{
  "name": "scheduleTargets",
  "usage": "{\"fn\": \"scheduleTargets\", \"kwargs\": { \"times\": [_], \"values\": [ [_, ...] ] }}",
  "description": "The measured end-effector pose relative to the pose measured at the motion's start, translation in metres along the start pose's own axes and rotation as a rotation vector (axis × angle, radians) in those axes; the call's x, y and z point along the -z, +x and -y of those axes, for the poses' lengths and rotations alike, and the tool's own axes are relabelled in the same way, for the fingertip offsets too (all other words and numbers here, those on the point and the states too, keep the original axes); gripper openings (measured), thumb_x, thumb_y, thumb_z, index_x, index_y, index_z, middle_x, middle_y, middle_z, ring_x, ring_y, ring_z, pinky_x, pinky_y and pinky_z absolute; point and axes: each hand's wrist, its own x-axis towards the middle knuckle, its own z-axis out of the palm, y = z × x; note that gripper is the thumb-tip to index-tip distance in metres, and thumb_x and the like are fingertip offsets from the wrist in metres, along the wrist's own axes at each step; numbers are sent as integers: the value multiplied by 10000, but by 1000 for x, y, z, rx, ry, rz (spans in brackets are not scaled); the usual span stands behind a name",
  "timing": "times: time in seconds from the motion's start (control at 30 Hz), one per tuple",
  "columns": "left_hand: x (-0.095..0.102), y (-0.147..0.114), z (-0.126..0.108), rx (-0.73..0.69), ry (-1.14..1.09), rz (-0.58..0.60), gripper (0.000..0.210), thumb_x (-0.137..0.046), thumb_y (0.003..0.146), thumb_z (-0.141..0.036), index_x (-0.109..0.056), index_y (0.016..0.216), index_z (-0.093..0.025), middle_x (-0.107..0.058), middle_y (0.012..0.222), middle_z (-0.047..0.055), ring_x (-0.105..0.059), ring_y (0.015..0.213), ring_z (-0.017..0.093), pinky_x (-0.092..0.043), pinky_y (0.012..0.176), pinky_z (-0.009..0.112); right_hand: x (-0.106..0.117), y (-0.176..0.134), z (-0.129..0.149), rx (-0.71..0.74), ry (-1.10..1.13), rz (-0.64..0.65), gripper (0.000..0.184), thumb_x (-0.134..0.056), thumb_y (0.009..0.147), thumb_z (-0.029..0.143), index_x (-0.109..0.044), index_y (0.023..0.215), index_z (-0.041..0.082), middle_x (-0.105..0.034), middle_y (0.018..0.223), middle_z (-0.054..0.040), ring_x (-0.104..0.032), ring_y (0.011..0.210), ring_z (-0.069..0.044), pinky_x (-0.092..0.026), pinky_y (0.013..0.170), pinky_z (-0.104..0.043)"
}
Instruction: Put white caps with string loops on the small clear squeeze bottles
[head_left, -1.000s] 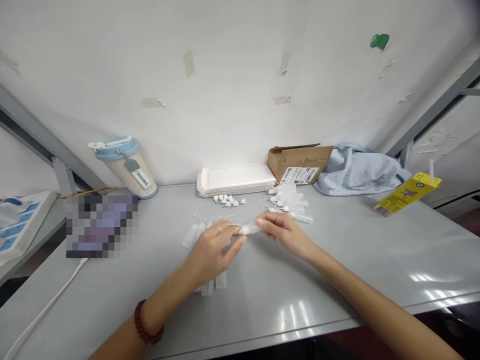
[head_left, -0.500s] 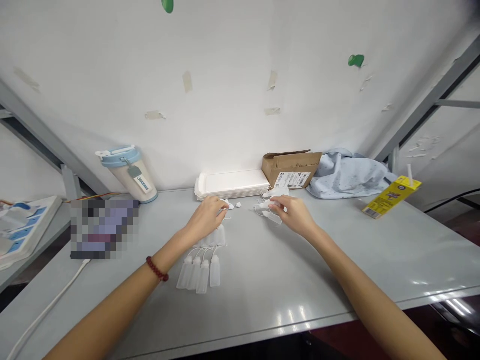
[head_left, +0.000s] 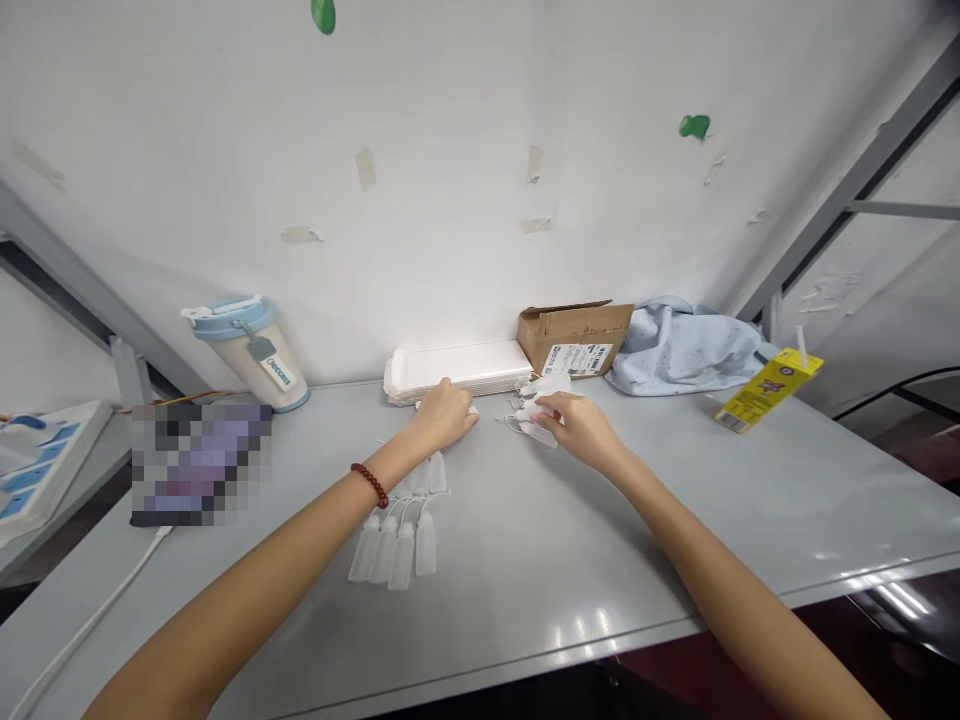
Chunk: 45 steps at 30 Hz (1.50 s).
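My left hand (head_left: 448, 417) is closed low over the table, just in front of a stack of flat white boxes (head_left: 465, 368). A bit of white shows at its fingertips, but what it grips is hidden. To the right, my right hand (head_left: 576, 427) pinches one of several translucent white bottle-shaped pieces (head_left: 541, 432) with thin cords, which lie in a small pile. Below my left wrist, similar bottle-shaped pieces (head_left: 402, 556) lie in two rows on the grey table (head_left: 525, 590), their white cords pointing away from me. My left forearm partly covers the farther row.
A brown cardboard box (head_left: 574, 335) and a pale blue cloth (head_left: 682, 345) sit against the wall. Rightward stands a tilted yellow drink carton (head_left: 769, 392) with a straw. On the left are a tumbler (head_left: 255, 355), a blurred-out phone (head_left: 202, 465) and a power strip (head_left: 49, 465).
My left hand has moved a little right and turned, now covering the small white pieces that showed beside it. My right hand stays at its pile. The whole view has shifted slightly.
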Motion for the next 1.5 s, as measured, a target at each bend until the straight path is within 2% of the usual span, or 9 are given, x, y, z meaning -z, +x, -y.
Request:
{"fn": "scheduleTargets", "kwargs": {
  "times": [0.3, 0.5, 0.63, 0.77, 1.03, 1.13, 1.2, 1.3, 1.5],
  "values": [
    [-10, 4, -3, -39, 42, -1, 225, -498, 820, -221, -664, 735, -95, -640, 794, 176, -521, 909, 313, -427, 732, 382, -3, 0, -1, -20, -18, 10, 187, -528, 843, 241, -631, 983, 173, -684, 941, -72, -613, 728, -186, -404, 609, -269],
    [2, -3, -4, -34, -63, -52, 233, -483, 826, -266, -660, 802, -117, -646, 829, 133, -517, 895, 277, -434, 722, 348, -4, 1, -4, -23, -33, 14, 176, -535, 842, 241, -632, 967, 164, -672, 966, -78, -609, 763, -195, -417, 639, -284],
    [16, -25, -2, -9, -164, -100, 246, -445, 850, -309, -635, 857, -154, -643, 865, 80, -521, 888, 227, -440, 737, 316, -5, 0, -5, -32, -51, 17, 187, -544, 836, 261, -631, 968, 161, -662, 976, -86, -602, 769, -203, -417, 622, -288],
    [24, -55, 3, 74, -423, -197, 204, -466, 841, -316, -607, 807, -173, -636, 849, 45, -519, 898, 206, -434, 767, 317, -6, -1, -5, -27, -64, 21, 168, -548, 832, 254, -634, 949, 168, -657, 976, -79, -599, 790, -204, -424, 627, -287],
    [20, -98, 12, 297, -560, -363, 187, -481, 839, -340, -613, 820, -209, -639, 837, 31, -533, 880, 201, -418, 554, 243, -9, -3, -1, -1, -124, -16, 165, -527, 842, 235, -617, 953, 154, -626, 981, -110, -564, 919, -271, -453, 637, -327],
    [17, -105, 14, 258, -490, -425, 151, -498, 831, -300, -608, 837, -198, -624, 806, 33, -523, 853, 197, -431, 590, 258, -14, -11, 16, 134, -71, -114, 205, -498, 865, 259, -578, 1023, 156, -612, 993, -122, -553, 937, -268, -472, 651, -337],
    [16, -106, 13, 212, -438, -460, 127, -503, 829, -273, -598, 845, -190, -613, 803, 35, -510, 836, 193, -438, 627, 273, -17, -21, 35, 325, 68, -102, 228, -468, 887, 278, -547, 1063, 157, -609, 976, -118, -562, 897, -227, -484, 704, -334],
    [15, -106, 10, 142, -377, -494, 102, -508, 830, -241, -585, 850, -178, -605, 790, 35, -494, 804, 185, -435, 686, 298, -19, -38, 67, 557, 191, 74, 285, -432, 909, 300, -499, 1136, 140, -601, 959, -115, -547, 890, -206, -485, 714, -317],
    [17, -105, 7, 71, -328, -538, 84, -511, 826, -197, -581, 862, -168, -607, 792, 39, -490, 793, 182, -436, 724, 317, -17, -58, 99, 659, 202, 346, 350, -402, 921, 333, -459, 1227, 173, -562, 1008, -94, -515, 908, -191, -475, 687, -290]
  ]
}}
